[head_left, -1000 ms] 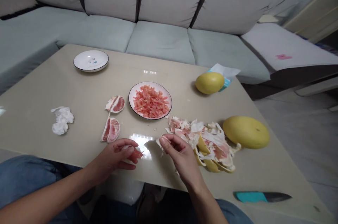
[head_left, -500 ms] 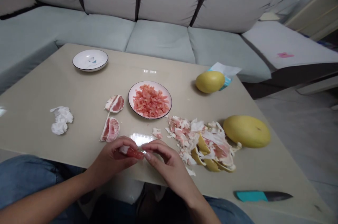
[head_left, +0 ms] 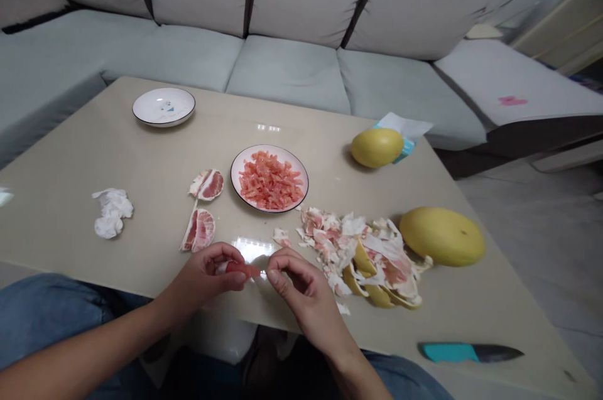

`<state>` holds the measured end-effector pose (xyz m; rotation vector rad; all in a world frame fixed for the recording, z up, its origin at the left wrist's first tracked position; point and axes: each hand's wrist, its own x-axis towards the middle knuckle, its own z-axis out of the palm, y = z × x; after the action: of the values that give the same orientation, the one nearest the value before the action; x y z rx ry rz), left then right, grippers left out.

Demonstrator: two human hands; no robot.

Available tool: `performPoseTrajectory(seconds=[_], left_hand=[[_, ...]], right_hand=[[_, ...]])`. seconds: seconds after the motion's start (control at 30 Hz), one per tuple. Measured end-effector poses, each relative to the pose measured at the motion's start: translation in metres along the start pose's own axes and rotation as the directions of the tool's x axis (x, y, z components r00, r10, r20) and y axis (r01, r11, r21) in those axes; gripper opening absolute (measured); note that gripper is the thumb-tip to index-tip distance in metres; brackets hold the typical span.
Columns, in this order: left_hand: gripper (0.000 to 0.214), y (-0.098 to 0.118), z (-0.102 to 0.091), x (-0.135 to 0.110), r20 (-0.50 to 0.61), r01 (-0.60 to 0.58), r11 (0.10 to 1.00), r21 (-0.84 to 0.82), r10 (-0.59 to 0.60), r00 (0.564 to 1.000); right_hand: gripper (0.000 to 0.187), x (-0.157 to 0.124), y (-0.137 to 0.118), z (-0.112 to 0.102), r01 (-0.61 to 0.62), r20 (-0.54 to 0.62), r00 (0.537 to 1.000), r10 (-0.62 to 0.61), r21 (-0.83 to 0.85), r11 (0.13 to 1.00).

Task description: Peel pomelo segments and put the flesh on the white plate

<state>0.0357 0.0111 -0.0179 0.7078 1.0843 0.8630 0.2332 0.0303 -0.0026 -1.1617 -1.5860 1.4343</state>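
Note:
My left hand (head_left: 214, 274) is closed around a red pomelo segment (head_left: 240, 269), whose flesh pokes out past the fingertips toward the right. Just right of it, my right hand (head_left: 299, 287) is pinched, thumb against fingers; what it pinches, if anything, is too small to make out. Beyond my hands sits a black-rimmed white plate (head_left: 234, 189) heaped with peeled pomelo flesh (head_left: 271, 180). Two pomelo wedges with white membrane, a farther one (head_left: 210, 185) and a nearer one (head_left: 203, 229), lie left of that plate.
Membrane scraps and yellow rind (head_left: 377, 268) are piled to the right. Near them rests a whole pomelo (head_left: 441, 237), with another pomelo (head_left: 377, 147) farther back by a tissue pack (head_left: 407, 147). A teal-handled knife (head_left: 450, 352), crumpled tissue (head_left: 113, 211) and second plate (head_left: 162, 108) are also on the table.
My right hand has drawn away to the right, widening the gap between my hands. The left hand keeps the segment in nearly the same place. The view has shifted slightly.

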Motion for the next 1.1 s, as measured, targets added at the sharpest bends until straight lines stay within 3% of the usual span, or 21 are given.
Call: performPoseTrajectory(seconds=[0.2, 0.37, 0.47, 0.57, 0.73, 0.87, 0.93, 1.0, 1.03, 1.1], left_hand=[[0.027, 0.001, 0.002, -0.001, 0.117, 0.053, 0.994, -0.091, -0.042, 0.992], [0.033, 0.003, 0.002, -0.004, 0.147, 0.061, 0.998, 0.009, -0.061, 0.987], [0.026, 0.004, 0.003, -0.004, 0.162, 0.082, 0.989, 0.125, -0.102, 0.982], [0.02, 0.004, 0.004, -0.003, 0.187, 0.025, 0.98, 0.196, -0.062, 0.98], [0.011, 0.003, 0.003, 0.001, 0.193, -0.059, 0.977, 0.204, 0.019, 0.981], [0.013, 0.002, 0.0, 0.0, 0.183, 0.018, 0.986, 0.164, -0.048, 0.982], [0.016, 0.001, -0.001, -0.001, 0.158, 0.094, 0.988, 0.118, -0.113, 0.981], [0.019, 0.0, -0.001, -0.001, 0.119, 0.178, 0.983, 0.042, -0.181, 0.976], [0.02, -0.001, -0.002, 0.0, 0.107, 0.213, 0.977, -0.007, -0.211, 0.972], [0.021, -0.002, -0.003, 0.001, 0.109, 0.261, 0.958, -0.118, -0.249, 0.962]], right_hand=[[0.02, -0.001, 0.0, 0.001, -0.039, 0.036, 0.999, 0.038, 0.029, 0.999], [0.02, -0.001, 0.002, 0.003, -0.076, 0.069, 0.995, 0.071, 0.076, 0.994], [0.02, -0.001, 0.003, 0.004, -0.083, 0.087, 0.993, 0.075, 0.102, 0.991], [0.02, -0.001, 0.004, 0.007, -0.078, 0.098, 0.993, 0.067, 0.115, 0.99], [0.022, -0.003, 0.001, 0.01, -0.052, 0.082, 0.996, 0.044, 0.104, 0.993], [0.023, -0.003, -0.003, 0.003, -0.029, 0.034, 0.999, 0.026, 0.085, 0.996], [0.019, -0.001, -0.001, -0.006, 0.023, -0.02, 1.0, -0.022, 0.01, 1.0], [0.014, 0.003, 0.007, -0.018, 0.099, -0.076, 0.991, -0.114, -0.176, 0.979], [0.015, 0.006, 0.012, -0.025, 0.13, -0.096, 0.981, -0.167, -0.313, 0.941], [0.018, 0.01, 0.023, -0.036, 0.145, -0.12, 0.955, -0.27, -0.605, 0.783]])
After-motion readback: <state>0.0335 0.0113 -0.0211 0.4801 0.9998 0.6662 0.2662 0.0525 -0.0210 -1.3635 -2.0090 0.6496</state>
